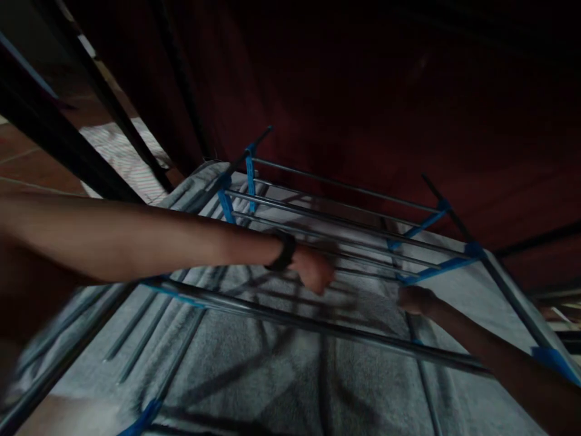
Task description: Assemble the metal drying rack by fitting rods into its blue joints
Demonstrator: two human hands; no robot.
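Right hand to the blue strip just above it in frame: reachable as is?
Likely yes: the right hand looks right beside the blue strip, with nothing visibly between them, though depth is hard to judge.

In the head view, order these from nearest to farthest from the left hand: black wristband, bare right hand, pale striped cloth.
From the left hand:
1. Black wristband, on that arm's wrist.
2. Bare right hand, to its right.
3. Pale striped cloth, at upper left.

Bare forearms [195, 239], a broad dark band [282, 251] around the left hand's [314, 270] wrist.
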